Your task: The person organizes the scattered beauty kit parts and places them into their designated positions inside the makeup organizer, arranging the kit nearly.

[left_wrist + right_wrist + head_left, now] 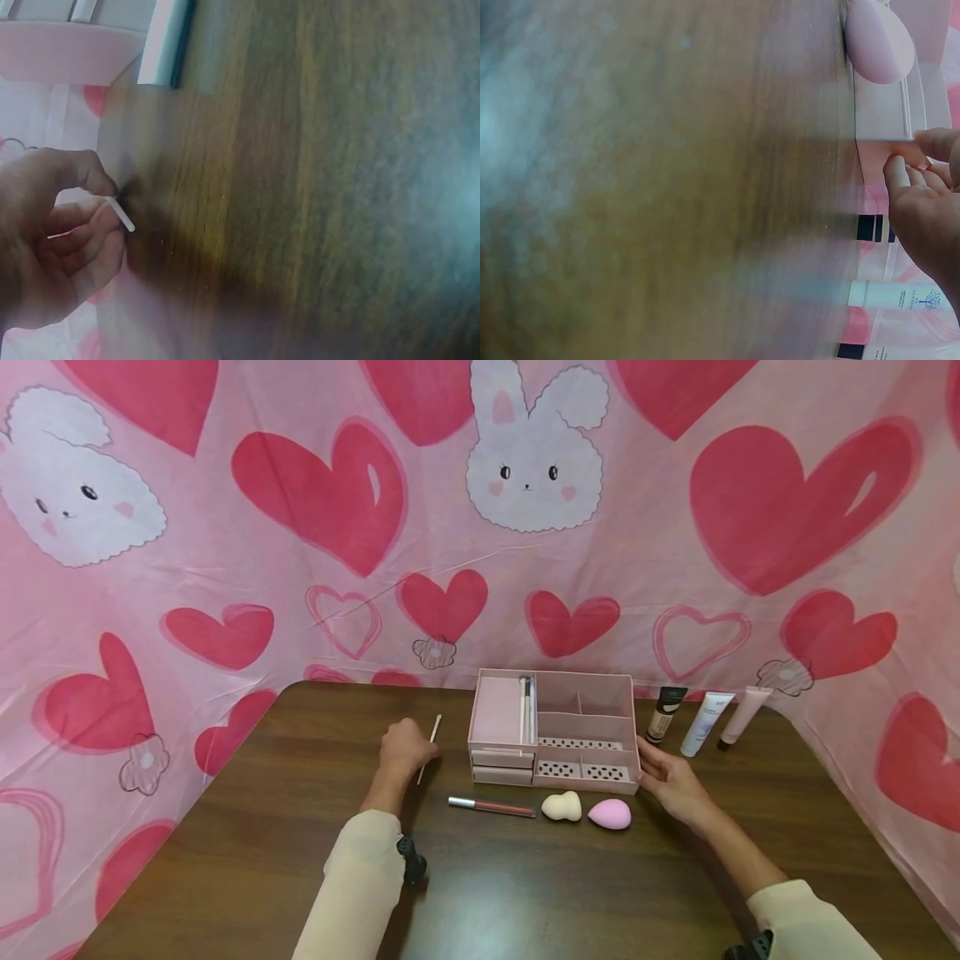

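Note:
In the head view my left hand (pixel 406 747) is left of a pink makeup organizer (pixel 504 710), low over the table. It pinches a thin white stick (pixel 437 727) between thumb and fingers; the stick's near end (pixel 124 216) pokes out past the fingertips in the left wrist view. My right hand (pixel 673 783) rests its fingers against the organizer's right side wall (pixel 877 159), thumb near the front corner. Two makeup brushes (pixel 527 706) stand in the organizer's narrow slot. Its other compartments (pixel 588 727) lie to the right, and small drawers (pixel 504 758) sit at front left.
Before the organizer lie a lip gloss tube (pixel 491 807), a cream makeup sponge (pixel 562 807) and a pink makeup sponge (pixel 611 814). Right of it stand a black-topped foundation tube (pixel 663 718), a white tube (pixel 705 725) and a pink tube (pixel 744 718). A printed pink cloth (pixel 450 543) hangs behind.

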### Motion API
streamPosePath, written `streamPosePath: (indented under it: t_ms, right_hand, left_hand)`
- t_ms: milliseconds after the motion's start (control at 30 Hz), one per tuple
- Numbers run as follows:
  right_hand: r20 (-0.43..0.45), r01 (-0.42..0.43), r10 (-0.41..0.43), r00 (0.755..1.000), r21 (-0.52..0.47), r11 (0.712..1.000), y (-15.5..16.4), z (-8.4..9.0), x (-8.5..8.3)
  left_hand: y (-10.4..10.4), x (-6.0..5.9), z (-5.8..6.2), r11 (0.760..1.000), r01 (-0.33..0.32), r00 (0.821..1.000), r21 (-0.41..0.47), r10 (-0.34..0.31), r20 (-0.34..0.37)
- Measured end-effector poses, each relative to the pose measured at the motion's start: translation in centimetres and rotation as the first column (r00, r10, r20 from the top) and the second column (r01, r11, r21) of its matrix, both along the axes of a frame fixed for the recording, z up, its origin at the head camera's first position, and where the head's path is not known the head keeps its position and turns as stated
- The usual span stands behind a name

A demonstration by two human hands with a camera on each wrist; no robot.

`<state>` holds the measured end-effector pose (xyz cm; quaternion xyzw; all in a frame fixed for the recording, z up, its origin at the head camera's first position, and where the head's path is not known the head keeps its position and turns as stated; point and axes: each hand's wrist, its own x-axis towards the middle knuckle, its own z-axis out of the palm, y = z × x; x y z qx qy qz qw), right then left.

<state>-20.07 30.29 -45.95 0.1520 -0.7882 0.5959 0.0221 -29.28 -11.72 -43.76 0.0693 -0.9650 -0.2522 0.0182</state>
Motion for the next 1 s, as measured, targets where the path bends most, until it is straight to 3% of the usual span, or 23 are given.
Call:
streamPosePath:
  t_ms: [100, 400, 600, 700, 767, 933, 1000]
  right_hand:
    - [-0.030, -0.020, 0.019, 0.999, -0.049, 0.999, 0.1, -0.4, -0.1]
    - [0.059, 0.039, -0.045, 0.997, 0.092, 0.995, -0.4, 0.7, 0.1]
    - [0.067, 0.041, -0.047, 0.997, 0.095, 0.995, -0.4, 0.8, 0.1]
    - [0.055, 0.034, -0.039, 0.998, 0.080, 0.996, -0.3, 0.6, 0.0]
    - [0.053, 0.031, -0.035, 0.998, 0.072, 0.997, -0.3, 0.5, 0.0]
    - [0.052, 0.028, -0.031, 0.998, 0.055, 0.998, -0.3, 0.6, 0.1]
    - [0.048, 0.024, -0.026, 0.998, 0.043, 0.999, -0.3, 0.6, 0.1]
  left_hand:
    - [0.1, 0.0, 0.0, 1.000, -0.007, 1.000, 0.008, 0.007, -0.017]
    - [-0.8, 0.2, -0.4, 0.996, 0.016, 1.000, 0.092, -0.015, -0.018]
    - [-1.4, 0.1, -0.3, 0.992, 0.031, 0.999, 0.122, -0.030, -0.010]
    - [-1.7, 0.0, -0.3, 0.981, 0.030, 0.999, 0.193, -0.032, 0.009]
    - [-1.9, -0.1, -0.3, 0.955, 0.020, 0.999, 0.295, -0.031, 0.034]
    - [-2.2, -0.3, -0.4, 0.826, -0.023, 0.994, 0.564, -0.043, 0.103]
    - [-2.2, -0.3, -0.4, 0.794, -0.033, 0.992, 0.607, -0.050, 0.118]
